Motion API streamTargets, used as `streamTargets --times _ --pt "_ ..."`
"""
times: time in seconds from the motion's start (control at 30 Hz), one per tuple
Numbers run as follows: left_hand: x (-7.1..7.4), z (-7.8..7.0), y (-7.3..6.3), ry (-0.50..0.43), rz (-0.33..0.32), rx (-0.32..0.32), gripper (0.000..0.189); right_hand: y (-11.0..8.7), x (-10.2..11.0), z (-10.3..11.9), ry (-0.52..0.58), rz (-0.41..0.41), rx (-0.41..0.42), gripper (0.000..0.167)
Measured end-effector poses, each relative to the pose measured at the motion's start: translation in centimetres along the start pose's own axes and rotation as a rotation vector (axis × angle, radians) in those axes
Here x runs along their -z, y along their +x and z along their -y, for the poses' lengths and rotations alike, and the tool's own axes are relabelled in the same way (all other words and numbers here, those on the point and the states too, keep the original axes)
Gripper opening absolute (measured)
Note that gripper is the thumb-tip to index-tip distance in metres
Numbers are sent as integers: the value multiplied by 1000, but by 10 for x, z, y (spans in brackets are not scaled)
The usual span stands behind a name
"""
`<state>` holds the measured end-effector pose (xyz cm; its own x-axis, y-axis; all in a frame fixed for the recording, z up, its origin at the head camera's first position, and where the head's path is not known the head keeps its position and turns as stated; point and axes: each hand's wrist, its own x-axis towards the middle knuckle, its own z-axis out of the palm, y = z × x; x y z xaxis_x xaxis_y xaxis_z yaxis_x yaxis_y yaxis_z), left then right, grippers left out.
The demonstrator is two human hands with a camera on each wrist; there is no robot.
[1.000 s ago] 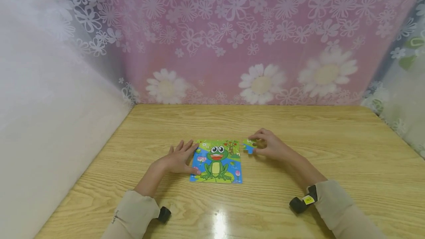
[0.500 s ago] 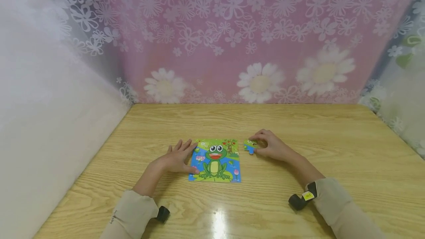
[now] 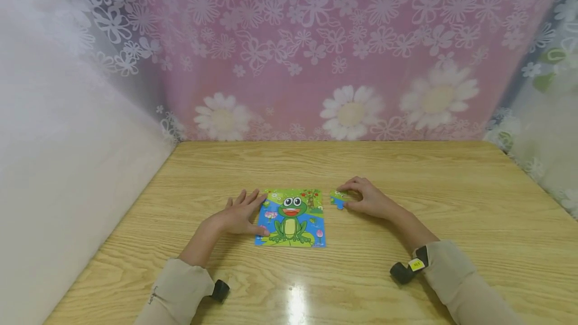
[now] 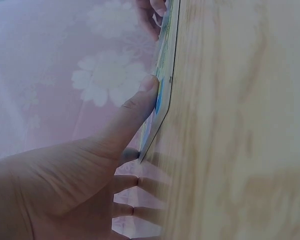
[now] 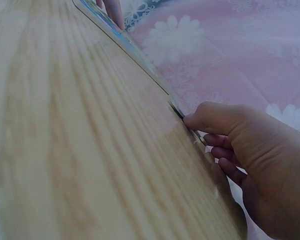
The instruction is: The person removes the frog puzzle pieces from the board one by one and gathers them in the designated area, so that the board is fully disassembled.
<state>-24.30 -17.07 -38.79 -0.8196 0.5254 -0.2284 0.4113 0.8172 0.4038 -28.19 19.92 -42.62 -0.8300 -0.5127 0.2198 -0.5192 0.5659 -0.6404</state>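
A square jigsaw puzzle (image 3: 290,227) with a smiling green frog lies flat on the wooden table in the head view. My left hand (image 3: 237,218) lies at its left side, fingers spread and fairly straight. The thumb (image 4: 149,85) rests on the puzzle's edge in the left wrist view. To the right of the puzzle, a small gap away, my right hand (image 3: 369,199) pinches a loose green and blue puzzle piece (image 3: 336,197) between thumb and fingers. The right wrist view shows that piece (image 5: 176,108) edge-on, low at the table surface.
The pale wooden table (image 3: 397,164) extends around the puzzle on all sides. Behind it hangs a pink flowered curtain (image 3: 280,74), with a whitish cloth (image 3: 67,139) along the left. Small black cameras (image 3: 402,273) sit on both wrists.
The head view has shifted slightly. The puzzle piece tilts a little in the right hand's fingers, and the left hand stays at the puzzle's left edge.
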Motion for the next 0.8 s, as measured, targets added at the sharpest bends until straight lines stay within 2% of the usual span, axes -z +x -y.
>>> streamTargets --times 0.23,0.47,0.8 --pt "1 -2 -2 -9 3 0 98 0 0 -1 6 3 6 37" --pt "1 -2 -3 -13 2 -5 97 2 -1 4 38 -29 32 36" --pt "1 -1 -2 3 -3 -11 97 26 -18 41 -14 22 79 31"
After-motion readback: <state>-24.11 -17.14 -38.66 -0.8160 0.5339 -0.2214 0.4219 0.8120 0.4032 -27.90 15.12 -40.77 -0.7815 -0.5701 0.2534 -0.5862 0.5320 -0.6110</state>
